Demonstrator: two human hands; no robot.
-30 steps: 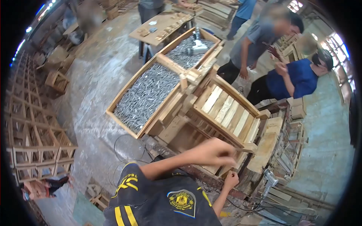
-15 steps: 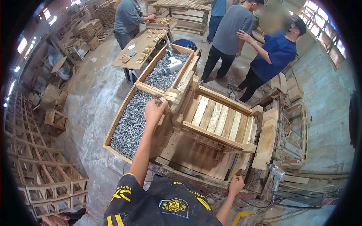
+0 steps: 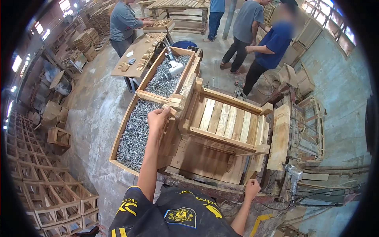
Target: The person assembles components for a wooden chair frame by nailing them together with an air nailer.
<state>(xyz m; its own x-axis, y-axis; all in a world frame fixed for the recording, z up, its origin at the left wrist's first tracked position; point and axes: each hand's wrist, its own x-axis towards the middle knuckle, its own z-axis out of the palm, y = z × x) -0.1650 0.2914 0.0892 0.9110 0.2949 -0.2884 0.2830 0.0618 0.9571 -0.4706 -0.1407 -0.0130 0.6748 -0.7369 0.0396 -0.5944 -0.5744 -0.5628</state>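
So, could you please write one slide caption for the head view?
Left hand at the edge of a wooden bin of metal fasteners, right hand near a slatted wooden frame.

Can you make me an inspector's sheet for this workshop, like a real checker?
Surface: workbench, with a slatted wooden frame on it.
Job's things: two wooden boxes of small metal bits, side by side.
Clutter: one metal tool lies on the bits in the far box; another tool is at the bench's right end.
Left hand: at the near box's edge; can't tell if it holds anything.
Right hand: fingers curled, by the bench's front edge.
Cables: a dark cable curves near the right-end tool.
Surroundings: people beyond the bench; wooden frames stacked at left.
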